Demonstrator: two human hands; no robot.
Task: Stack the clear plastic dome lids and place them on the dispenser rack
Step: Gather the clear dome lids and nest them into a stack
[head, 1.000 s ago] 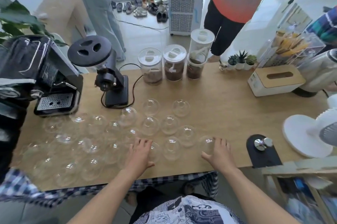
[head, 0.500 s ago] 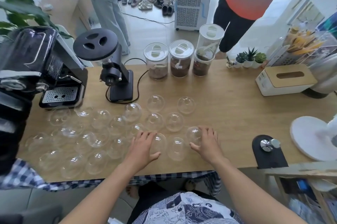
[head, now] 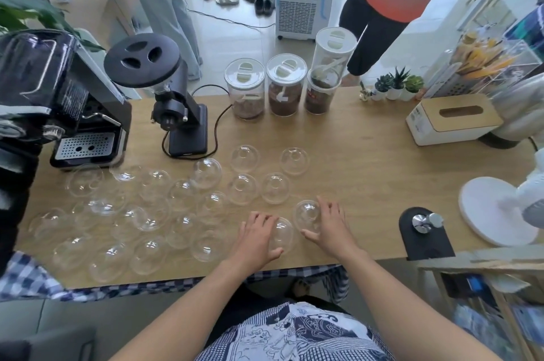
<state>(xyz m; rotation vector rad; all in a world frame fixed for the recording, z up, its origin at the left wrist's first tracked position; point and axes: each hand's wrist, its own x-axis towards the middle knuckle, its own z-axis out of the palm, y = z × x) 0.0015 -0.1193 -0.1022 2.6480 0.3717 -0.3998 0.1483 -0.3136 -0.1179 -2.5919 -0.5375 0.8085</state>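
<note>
Spreading across the long light wooden table (head: 353, 154), many clear plastic dome lids (head: 147, 213) sit rim-down, left of centre. Near the front edge, the left hand (head: 256, 238) cups one clear dome lid (head: 282, 233), fingers loosely curled; the right hand (head: 331, 226) wraps a neighbouring clear dome (head: 307, 214), fingers half closed.
</note>
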